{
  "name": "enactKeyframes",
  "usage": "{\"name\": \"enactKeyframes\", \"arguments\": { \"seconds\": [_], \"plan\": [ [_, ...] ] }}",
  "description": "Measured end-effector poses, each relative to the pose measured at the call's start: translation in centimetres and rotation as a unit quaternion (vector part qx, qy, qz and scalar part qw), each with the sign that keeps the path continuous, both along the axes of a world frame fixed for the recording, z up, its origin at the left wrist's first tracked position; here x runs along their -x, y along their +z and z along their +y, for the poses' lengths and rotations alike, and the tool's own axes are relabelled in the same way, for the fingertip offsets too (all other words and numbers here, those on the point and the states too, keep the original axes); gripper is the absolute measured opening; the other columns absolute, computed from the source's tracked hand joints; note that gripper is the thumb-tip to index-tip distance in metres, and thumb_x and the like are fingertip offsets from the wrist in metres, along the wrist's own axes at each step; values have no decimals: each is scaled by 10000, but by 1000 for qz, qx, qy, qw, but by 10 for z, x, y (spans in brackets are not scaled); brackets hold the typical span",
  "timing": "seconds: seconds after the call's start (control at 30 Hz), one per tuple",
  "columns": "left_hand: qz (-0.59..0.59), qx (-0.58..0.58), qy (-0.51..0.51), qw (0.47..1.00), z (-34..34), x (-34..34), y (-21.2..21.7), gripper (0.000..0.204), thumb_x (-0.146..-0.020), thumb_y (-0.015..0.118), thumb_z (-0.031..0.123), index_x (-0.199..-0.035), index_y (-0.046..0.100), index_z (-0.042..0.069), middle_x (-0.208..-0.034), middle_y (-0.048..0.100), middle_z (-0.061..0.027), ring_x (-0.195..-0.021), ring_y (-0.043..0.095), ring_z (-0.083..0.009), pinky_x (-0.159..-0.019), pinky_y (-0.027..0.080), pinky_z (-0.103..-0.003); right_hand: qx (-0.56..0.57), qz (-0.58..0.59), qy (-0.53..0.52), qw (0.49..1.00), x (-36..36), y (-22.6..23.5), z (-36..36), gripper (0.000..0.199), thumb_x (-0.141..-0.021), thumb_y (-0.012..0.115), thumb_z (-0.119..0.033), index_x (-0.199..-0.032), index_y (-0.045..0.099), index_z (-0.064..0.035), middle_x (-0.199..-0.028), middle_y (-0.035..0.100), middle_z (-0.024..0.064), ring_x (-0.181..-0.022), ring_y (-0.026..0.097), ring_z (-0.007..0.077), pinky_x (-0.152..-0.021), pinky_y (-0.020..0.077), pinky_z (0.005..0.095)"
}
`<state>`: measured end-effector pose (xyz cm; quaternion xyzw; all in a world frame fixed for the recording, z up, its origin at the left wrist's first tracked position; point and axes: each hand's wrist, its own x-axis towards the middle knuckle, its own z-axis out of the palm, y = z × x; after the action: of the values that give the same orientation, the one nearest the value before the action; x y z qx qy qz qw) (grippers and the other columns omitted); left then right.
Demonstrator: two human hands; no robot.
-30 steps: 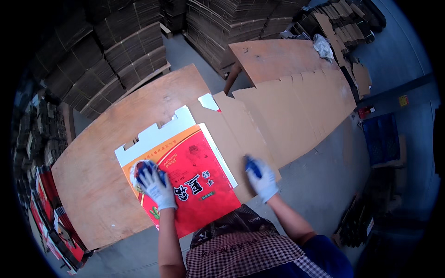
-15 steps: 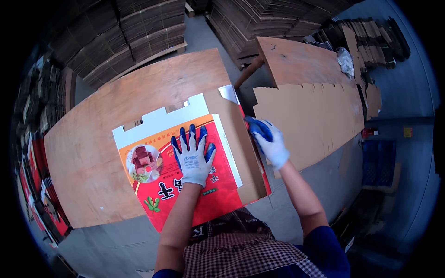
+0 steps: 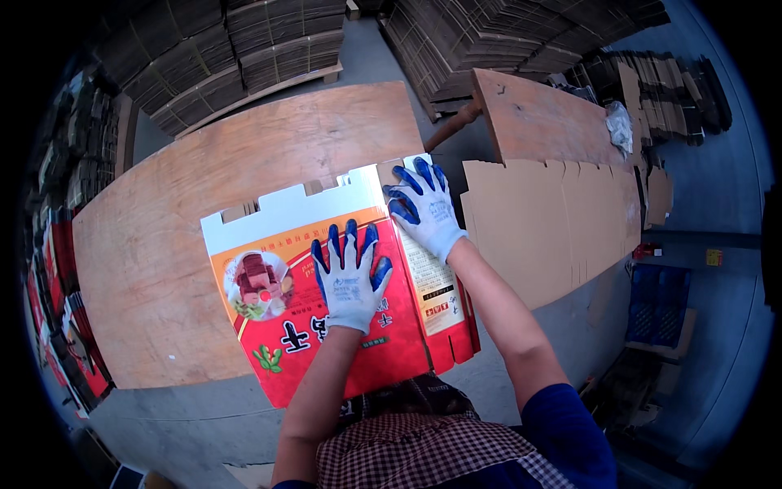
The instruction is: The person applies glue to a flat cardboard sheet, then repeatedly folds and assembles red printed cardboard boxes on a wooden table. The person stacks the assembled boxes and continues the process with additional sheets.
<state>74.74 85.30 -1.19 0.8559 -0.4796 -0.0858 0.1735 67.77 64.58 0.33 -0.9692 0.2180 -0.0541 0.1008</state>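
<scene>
Nearest to the person, the left hand (image 3: pixel 350 273) in a white glove with blue fingertips lies flat and open, fingers spread, on the red printed face of a flattened carton (image 3: pixel 326 310). The carton lies on a wooden table (image 3: pixel 187 204), and its near edge hangs a little over the table edge toward the person's checked apron (image 3: pixel 423 448). The right hand (image 3: pixel 428 208), in the same kind of glove, is also open; it presses on the upper right part of the carton, where a narrow side panel with small print meets the white flaps at the top. To the right of this hand, a plain brown cardboard sheet (image 3: pixel 538 228) lies flat, just beside the carton. Behind it is a second wooden board (image 3: pixel 546 122) with a crumpled cloth (image 3: pixel 619 126) on its far end. Further away, stacks of folded cardboard (image 3: pixel 244 41) stand on the floor.
</scene>
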Motion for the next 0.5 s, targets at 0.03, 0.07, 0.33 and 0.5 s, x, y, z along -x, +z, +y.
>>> {"name": "enactKeyframes", "arguments": {
  "seconds": [0.03, 0.07, 0.33, 0.5],
  "plan": [
    [1, 0, 1, 1000, 0, 0, 0, 635, -915, 613, 500, -1469, 530, 202, -1640, 294, -115, -1537, 160, -387, -1228, 38, -624, -3, 1, -1, 1000, 0, -1, 1, 326, -930, 606, -331, -1215, 693, -201, -1491, 488, 67, -1444, 344, 336, -1228, 174, 531],
    [2, -1, 1, 1000, 1, 0, -1, 633, -915, 613, 499, -1468, 532, 201, -1640, 294, -116, -1537, 159, -388, -1227, 37, -625, 3, 2, -6, 1000, 0, -1, 2, 344, -935, 594, -330, -1243, 676, -201, -1498, 481, 71, -1444, 341, 347, -1226, 164, 548],
    [-1, -2, 6, 1000, 1, 2, -6, 579, -900, 648, 456, -1400, 587, 170, -1623, 318, -128, -1529, 188, -390, -1225, 54, -627, 106, 33, -129, 985, -11, -15, 46, 519, -988, 509, -300, -1471, 493, -112, -1534, 439, 114, -1432, 358, 391, -1183, 168, 649],
    [-19, -6, -7, 1000, 0, 1, -1, 621, -895, 653, 443, -1438, 543, 162, -1621, 312, -130, -1531, 177, -388, -1232, 53, -610, 95, 34, -151, 983, 58, 2, 113, 519, -981, 554, -307, -1451, 522, -89, -1481, 491, 132, -1411, 390, 380, -1188, 179, 649]
  ]
}}
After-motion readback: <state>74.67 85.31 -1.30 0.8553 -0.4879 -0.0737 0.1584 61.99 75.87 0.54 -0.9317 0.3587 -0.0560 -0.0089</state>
